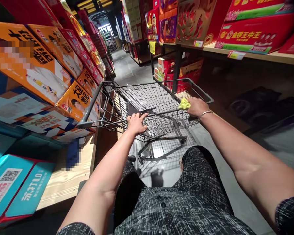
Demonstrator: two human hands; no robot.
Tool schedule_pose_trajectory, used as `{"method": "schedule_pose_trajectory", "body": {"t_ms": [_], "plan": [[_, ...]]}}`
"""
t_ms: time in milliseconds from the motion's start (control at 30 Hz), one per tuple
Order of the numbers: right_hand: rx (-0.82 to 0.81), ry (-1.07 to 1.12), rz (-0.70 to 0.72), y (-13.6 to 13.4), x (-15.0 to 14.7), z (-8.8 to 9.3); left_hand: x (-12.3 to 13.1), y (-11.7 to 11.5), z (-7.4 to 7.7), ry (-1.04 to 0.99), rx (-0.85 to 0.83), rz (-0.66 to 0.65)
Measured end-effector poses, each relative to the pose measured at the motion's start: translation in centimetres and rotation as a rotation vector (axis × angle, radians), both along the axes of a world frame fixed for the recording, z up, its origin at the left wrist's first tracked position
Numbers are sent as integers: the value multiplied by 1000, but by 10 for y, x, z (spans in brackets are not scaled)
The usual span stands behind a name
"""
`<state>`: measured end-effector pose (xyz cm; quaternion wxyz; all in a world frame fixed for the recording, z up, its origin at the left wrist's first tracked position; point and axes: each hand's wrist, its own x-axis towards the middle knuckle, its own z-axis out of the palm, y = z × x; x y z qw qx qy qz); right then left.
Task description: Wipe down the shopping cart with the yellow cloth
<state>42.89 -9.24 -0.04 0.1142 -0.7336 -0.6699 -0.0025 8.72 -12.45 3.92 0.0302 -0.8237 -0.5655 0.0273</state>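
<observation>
A black wire shopping cart (pixel 161 94) stands in front of my legs, its basket showing no goods. My left hand (pixel 136 124) is on the near top bar of the basket, fingers bent over the bar and thumb on the near side. At the right end of the same bar, my right hand (pixel 198 107) is closed around a crumpled yellow-green cloth (pixel 184 104), which touches the bar. The fingertips of this hand are partly hidden. A bracelet (pixel 205 114) circles my right wrist.
Orange cartons (pixel 26 58) are stacked close on the left, above a wooden shelf (pixel 63 182) with a turquoise box (pixel 26 192). Red gift boxes (pixel 254 36) stand on the right shelf (pixel 259 57), with a dark space below. A grey tiled aisle (pixel 127 65) runs ahead between shelves.
</observation>
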Motion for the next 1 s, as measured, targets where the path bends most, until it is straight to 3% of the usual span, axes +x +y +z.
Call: {"method": "schedule_pose_trajectory", "body": {"t_ms": [233,400,533,700,833,1000], "plan": [[85,-1,-104,-20,4,-6,12,3,-2,-69,-10,-51],[179,43,22,-16,-49,-4,18,20,-2,-69,3,2],[229,98,92,-11,-95,-3,50,22,-9,-56,-18,-55],[246,138,234,-8,-90,-11,76,28,-27,-181,-55,-79],[338,102,234,-14,-67,-40,64,43,-32,-224,-57,-115],[368,21,343,-25,-67,-113,54,52,-28,-287,-78,-108]]}}
